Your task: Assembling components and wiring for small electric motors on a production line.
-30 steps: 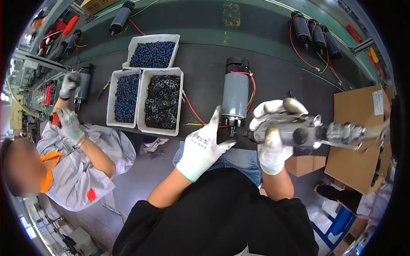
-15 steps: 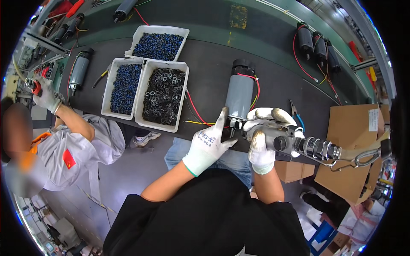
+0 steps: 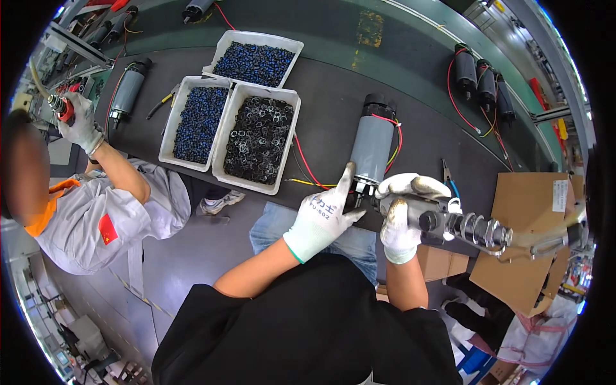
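A grey cylindrical motor [image 3: 372, 147] with a black end cap lies on the dark bench, its shaft end toward me. My left hand [image 3: 321, 218], in a white glove, touches that end with the stretched index finger. Its thumb stands apart on the near side of the shaft, and its other fingers are partly hidden. My right hand [image 3: 403, 232], also gloved, is wrapped round a grey metal pneumatic tool [image 3: 430, 221]. The tool's front points left, close to the motor's shaft end; whether they touch is hidden. Red, yellow and black wires run from the motor.
White bins hold blue-black small parts [image 3: 200, 122] and dark rings [image 3: 256, 138]. Pliers [image 3: 449, 176] lie right of the motor, beyond the tool. More motors [image 3: 466, 72] rest at the back right. A cardboard box [image 3: 523, 224] stands right; a co-worker [image 3: 122, 205] sits left.
The whole view has shifted a little, so the bench things sit further right in it. Both hands keep their places at the motor's shaft end. The co-worker's raised hand has hardly moved.
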A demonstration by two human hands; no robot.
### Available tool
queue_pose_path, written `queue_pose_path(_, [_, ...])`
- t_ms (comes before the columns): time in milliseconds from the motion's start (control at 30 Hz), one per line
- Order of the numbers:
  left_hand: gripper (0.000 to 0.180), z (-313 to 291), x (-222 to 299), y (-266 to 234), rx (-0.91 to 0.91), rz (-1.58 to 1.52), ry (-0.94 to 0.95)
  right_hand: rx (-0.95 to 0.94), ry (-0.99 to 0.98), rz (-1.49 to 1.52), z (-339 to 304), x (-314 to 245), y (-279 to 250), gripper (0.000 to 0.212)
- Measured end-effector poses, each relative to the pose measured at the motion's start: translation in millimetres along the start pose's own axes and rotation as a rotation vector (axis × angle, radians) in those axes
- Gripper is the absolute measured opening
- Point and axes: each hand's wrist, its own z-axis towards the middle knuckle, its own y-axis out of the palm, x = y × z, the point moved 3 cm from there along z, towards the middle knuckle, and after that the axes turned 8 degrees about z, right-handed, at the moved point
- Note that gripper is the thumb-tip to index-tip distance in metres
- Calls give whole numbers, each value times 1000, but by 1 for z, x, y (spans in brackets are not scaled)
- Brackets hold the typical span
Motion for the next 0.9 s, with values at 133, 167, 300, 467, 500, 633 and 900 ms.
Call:
queue_pose_path(133, [101, -2, -2, 2, 39, -5, 16, 89, 106, -76, 3, -4, 7, 53])
queue_pose_path(167, [102, -2, -2, 2, 23, 7, 9, 88, 108, -70, 4, -5, 8, 52])
queue_pose_path(300, [102, -3, -2, 3, 17, 26, 23, 30, 63, 48, 6, -4, 3, 53])
queue_pose_path(467, [95, -7, 3, -10, -6, 77, 15, 117, -98, -14, 16, -27, 15, 50])
queue_pose_path(500, [95, -11, 1, -22, 0, 90, 4, 116, -96, 3, 18, -35, 17, 50])
queue_pose_path(633, [38, -22, -33, -137, 465, 490, 184, 196, -61, 67, 22, -55, -6, 51])
queue_pose_path(900, [12, -12, -189, -216, 336, 762, -179, 345, -24, 15, 26, -58, -24, 53])
